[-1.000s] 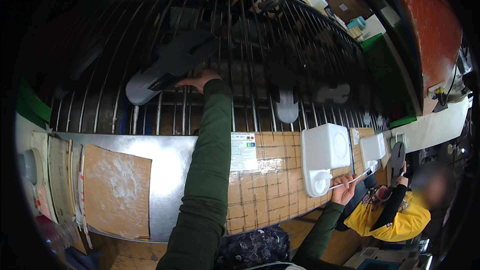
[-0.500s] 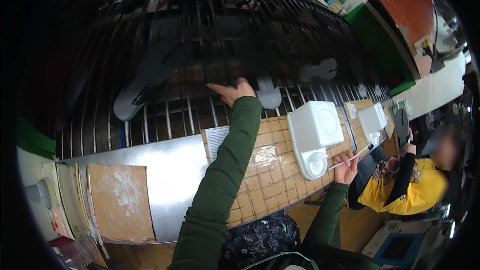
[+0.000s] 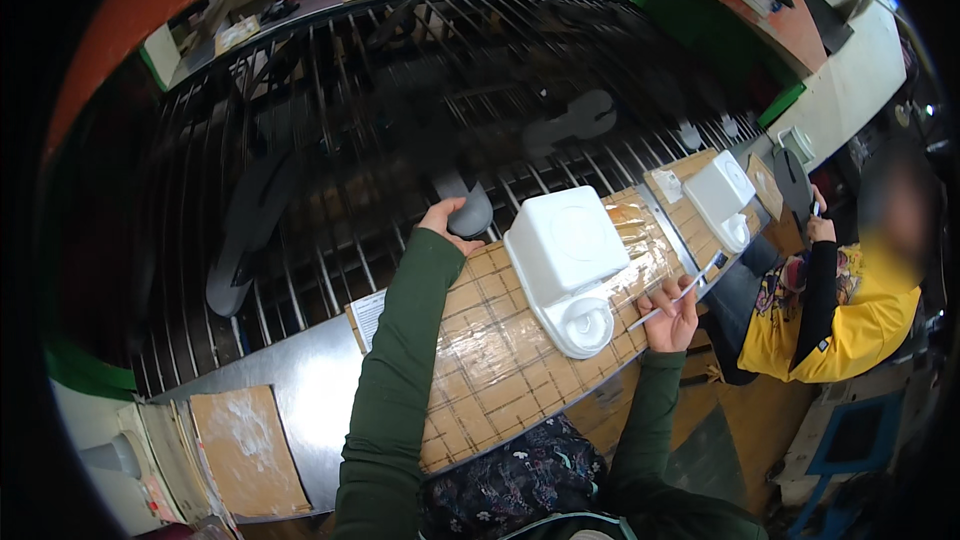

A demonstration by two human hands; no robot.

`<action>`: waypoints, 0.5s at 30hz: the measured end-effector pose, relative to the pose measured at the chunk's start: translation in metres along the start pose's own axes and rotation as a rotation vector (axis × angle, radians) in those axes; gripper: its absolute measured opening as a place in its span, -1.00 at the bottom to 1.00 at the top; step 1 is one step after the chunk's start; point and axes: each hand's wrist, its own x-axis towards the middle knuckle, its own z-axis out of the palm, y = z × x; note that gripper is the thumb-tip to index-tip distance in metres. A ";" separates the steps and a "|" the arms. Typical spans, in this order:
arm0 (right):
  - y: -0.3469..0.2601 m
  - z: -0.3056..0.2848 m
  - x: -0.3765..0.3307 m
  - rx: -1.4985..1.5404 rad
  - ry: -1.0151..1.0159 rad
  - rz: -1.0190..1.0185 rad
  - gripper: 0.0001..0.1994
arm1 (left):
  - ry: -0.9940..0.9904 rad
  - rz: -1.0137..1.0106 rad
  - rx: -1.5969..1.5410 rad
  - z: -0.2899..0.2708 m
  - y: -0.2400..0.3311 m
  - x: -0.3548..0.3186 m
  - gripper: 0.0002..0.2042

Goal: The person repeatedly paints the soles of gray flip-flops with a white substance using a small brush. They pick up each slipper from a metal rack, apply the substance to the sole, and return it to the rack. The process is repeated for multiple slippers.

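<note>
My left hand reaches to the near edge of the rack of metal bars. Its thumb and fingers close round the end of a grey shoe sole; the rest of that sole runs back into the dark. My right hand, to the right, pinches a thin white stick-like brush, its far end near the neighbouring bench. Between my hands a white plastic pot with a small round cup at its front stands on the taped cardboard.
More soles lie on the bars, one long grey sole at left and another farther back. To the right, a person in yellow holds a dark sole beside a second white pot. A whitened cardboard sheet lies at left.
My left hand has come from pointing over the bars to the grey sole and has taken hold of its end. The view has swung; my right hand still holds the brush.
</note>
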 end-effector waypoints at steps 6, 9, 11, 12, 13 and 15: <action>0.000 -0.001 0.000 -0.009 -0.021 -0.011 -0.74 | 0.105 0.021 0.000 -0.012 -0.009 0.028 -0.30; 0.001 -0.004 0.000 0.000 -0.025 -0.012 -0.73 | 0.133 0.211 -0.058 -0.022 -0.005 0.031 -0.59; 0.001 -0.006 0.000 0.005 -0.031 -0.015 -0.71 | 0.090 0.266 -0.277 -0.028 0.002 0.033 -0.68; 0.001 -0.008 0.000 0.003 -0.025 -0.015 -0.70 | 0.041 0.259 -0.343 -0.031 0.006 0.032 -0.72; 0.001 -0.009 -0.001 0.010 -0.012 -0.009 -0.70 | -0.001 0.251 -0.408 -0.033 0.011 0.031 -0.76; 0.000 -0.012 -0.001 0.034 -0.009 -0.003 -0.69 | -0.189 0.251 -0.482 -0.037 0.021 0.026 -0.81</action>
